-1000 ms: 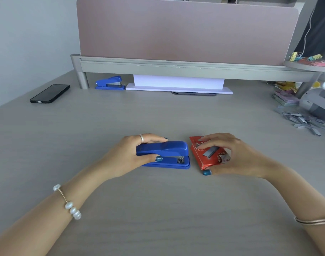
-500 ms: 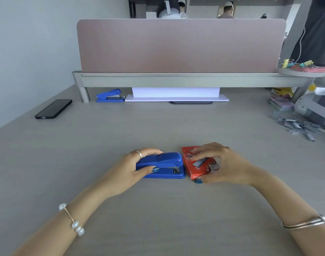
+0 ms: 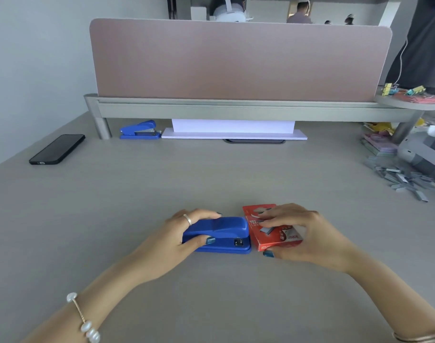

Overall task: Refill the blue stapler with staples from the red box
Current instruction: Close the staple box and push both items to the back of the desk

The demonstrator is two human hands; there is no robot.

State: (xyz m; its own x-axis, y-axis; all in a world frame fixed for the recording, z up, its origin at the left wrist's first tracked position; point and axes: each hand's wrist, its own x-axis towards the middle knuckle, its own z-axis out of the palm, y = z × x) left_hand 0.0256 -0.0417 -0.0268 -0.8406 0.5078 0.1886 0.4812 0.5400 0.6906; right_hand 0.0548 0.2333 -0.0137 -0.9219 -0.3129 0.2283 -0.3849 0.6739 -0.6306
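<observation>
Stapler [image 3: 217, 233] is gripped by my left hand [image 3: 184, 233]; my right hand [image 3: 308, 233] clasps the red box [image 3: 268, 233], which I should open gently, keeping the staples level.

The stapler [image 3: 220, 233] is solid blue, the staple box [image 3: 270, 231] red with white print and a grey staple picture. The table [image 3: 211, 174] is plain grey, the phone [image 3: 58, 149] black, the partition [image 3: 238, 60] dusty pink.

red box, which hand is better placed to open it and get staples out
Right. The right hand already rests on the red box, fingers across its top. The left hand is wrapped around the blue stapler, steadying it.
</observation>
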